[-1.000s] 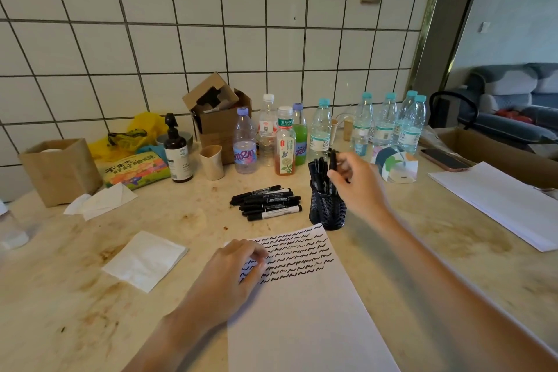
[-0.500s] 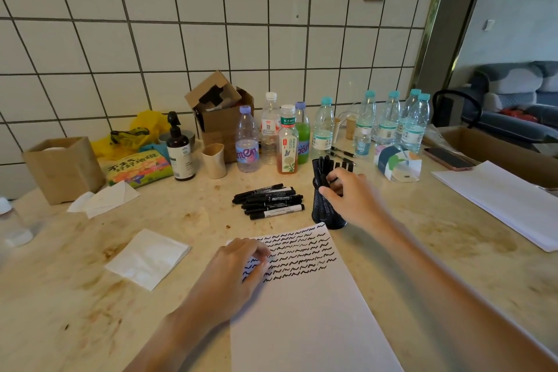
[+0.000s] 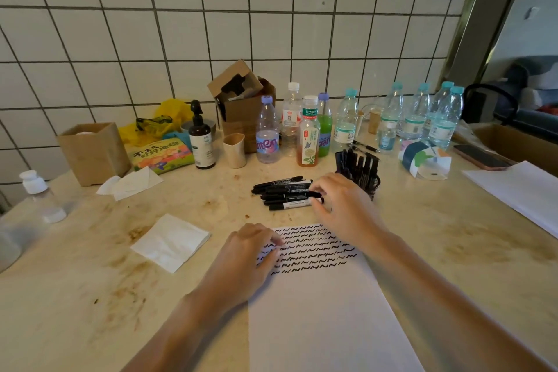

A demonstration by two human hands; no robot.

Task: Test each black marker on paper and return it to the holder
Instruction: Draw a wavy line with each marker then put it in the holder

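Markers [image 3: 285, 192] are lying left-right at frame centre, caps touching your nearer right hand [image 3: 341, 205], fingers curling, grasp indeterminate; left hand [image 3: 250, 254] is pressing paper [image 3: 326, 311].

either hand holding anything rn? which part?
Right hand is at the cap ends of the loose markers; whether it grips one can't be told. Left hand only presses the paper.

The left hand [image 3: 247, 254] is laid palm down, fingers loosely curled, fingertips pressed flat. The right hand [image 3: 341, 205] is stretched forward, fingers bent downward, forearm extended behind it.
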